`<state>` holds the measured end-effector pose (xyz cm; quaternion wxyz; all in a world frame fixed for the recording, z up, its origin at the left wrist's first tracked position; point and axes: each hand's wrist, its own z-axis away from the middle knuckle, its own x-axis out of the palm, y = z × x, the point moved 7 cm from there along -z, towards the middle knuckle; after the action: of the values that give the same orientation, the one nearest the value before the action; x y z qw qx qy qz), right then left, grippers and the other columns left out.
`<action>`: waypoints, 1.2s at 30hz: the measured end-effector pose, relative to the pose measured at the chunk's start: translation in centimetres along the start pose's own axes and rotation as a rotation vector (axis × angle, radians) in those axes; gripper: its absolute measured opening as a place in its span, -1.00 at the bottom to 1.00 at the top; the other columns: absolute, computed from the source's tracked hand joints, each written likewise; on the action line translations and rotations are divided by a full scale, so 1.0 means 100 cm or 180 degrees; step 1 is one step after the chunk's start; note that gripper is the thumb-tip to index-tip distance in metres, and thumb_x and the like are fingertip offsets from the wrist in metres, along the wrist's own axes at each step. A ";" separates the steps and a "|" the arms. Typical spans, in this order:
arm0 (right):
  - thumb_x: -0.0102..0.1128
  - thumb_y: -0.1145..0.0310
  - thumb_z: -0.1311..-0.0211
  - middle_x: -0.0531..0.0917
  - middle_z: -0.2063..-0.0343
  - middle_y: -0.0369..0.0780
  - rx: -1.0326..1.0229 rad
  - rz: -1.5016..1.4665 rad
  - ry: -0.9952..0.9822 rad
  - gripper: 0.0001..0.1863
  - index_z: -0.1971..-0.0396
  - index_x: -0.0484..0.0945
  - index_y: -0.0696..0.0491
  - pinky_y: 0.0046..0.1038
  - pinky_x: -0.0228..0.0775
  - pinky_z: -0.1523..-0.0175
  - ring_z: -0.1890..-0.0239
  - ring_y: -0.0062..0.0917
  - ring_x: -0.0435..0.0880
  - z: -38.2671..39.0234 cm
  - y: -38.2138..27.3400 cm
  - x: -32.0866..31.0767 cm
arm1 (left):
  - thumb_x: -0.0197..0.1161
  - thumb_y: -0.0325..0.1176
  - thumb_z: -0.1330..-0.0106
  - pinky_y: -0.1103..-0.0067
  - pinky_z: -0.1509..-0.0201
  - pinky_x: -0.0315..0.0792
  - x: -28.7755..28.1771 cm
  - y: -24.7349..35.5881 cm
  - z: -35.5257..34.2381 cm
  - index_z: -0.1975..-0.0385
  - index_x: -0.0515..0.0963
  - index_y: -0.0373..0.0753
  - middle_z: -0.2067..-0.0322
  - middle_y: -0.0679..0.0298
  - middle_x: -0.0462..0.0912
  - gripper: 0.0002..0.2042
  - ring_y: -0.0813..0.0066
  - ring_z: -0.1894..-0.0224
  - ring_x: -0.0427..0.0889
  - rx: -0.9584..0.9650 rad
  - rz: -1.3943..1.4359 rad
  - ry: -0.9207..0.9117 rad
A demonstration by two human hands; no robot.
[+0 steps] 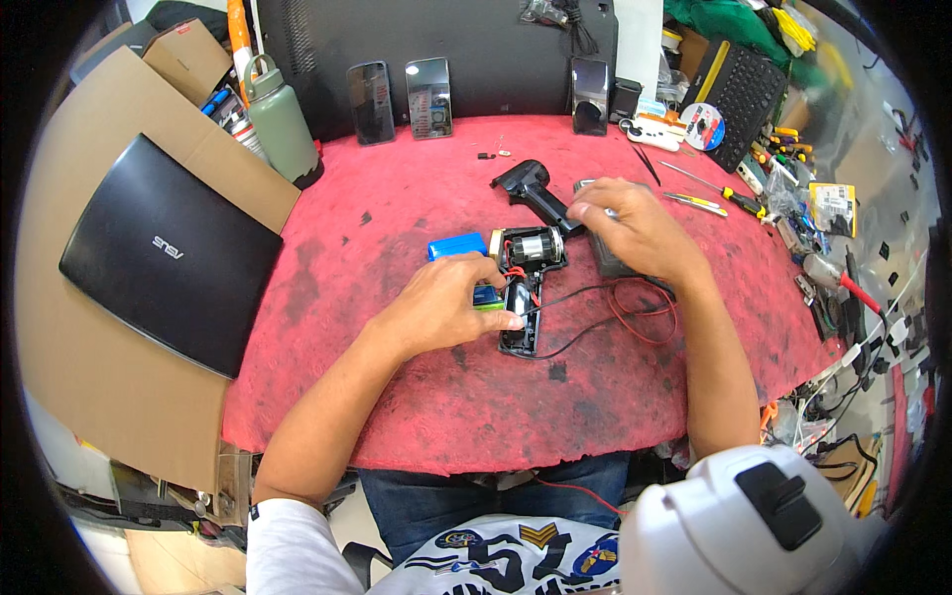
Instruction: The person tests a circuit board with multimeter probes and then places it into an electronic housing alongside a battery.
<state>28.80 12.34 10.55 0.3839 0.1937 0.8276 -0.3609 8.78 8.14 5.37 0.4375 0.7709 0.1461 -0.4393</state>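
Observation:
The opened body of a small handheld motor device [536,248] lies mid-table, its silver-and-black motor, red wires and hollow handle exposed. My left hand [451,302] is closed round the handle, thumb at its lower end. A blue battery pack [457,247] sits just beyond those fingers, and a small green-edged piece shows partly under them. My right hand [635,228] curls over a dark grey multimeter [607,260], fingertips on its upper part, mostly covering it. Red and black test leads [645,327] loop beside it. The device's black shell half [535,190] lies beyond.
A black laptop [174,253] rests on cardboard at left, near a green bottle [282,124]. Several phones [429,97] lean at the back. A screwdriver [729,193], a cutter knife [694,204] and clutter line the right. A rounded white object [694,526] fills the lower right.

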 end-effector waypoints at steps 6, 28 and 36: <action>-0.03 0.17 -0.43 0.67 0.19 0.03 0.0048 0.0182 -0.0310 -0.57 0.35 0.64 0.24 -0.13 0.38 -0.07 0.10 -0.07 0.62 0.004 0.007 0.025 | 0.57 -0.06 0.01 0.28 -0.02 0.48 0.000 -0.001 0.000 0.23 0.65 -0.34 0.22 -0.02 0.69 -0.51 0.01 0.09 0.66 -0.0007 0.0009 -0.0035; 0.30 0.26 -0.24 0.68 0.19 -0.02 0.0248 0.0348 -0.0037 -0.64 0.06 0.63 0.17 -0.23 0.43 -0.07 0.06 -0.16 0.64 -0.001 0.007 0.032 | 0.53 0.02 -0.02 0.27 -0.01 0.49 0.002 -0.003 0.003 0.24 0.64 -0.32 0.22 -0.02 0.68 -0.49 0.01 0.10 0.65 0.0238 -0.0180 0.0119; 0.46 0.19 -0.09 0.66 0.06 -0.02 -0.0008 0.0317 -0.0053 -0.45 -0.05 0.58 0.13 -0.23 0.39 -0.17 -0.05 -0.13 0.60 0.001 -0.004 0.027 | 0.54 0.01 -0.02 0.28 -0.03 0.50 0.002 -0.005 0.004 0.20 0.61 -0.32 0.20 -0.02 0.68 -0.47 0.01 0.09 0.66 0.0160 -0.0154 0.0089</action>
<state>26.92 12.13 8.54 0.4085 0.2311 0.8142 -0.3418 8.35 8.09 4.84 0.4051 0.7840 0.1597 -0.4425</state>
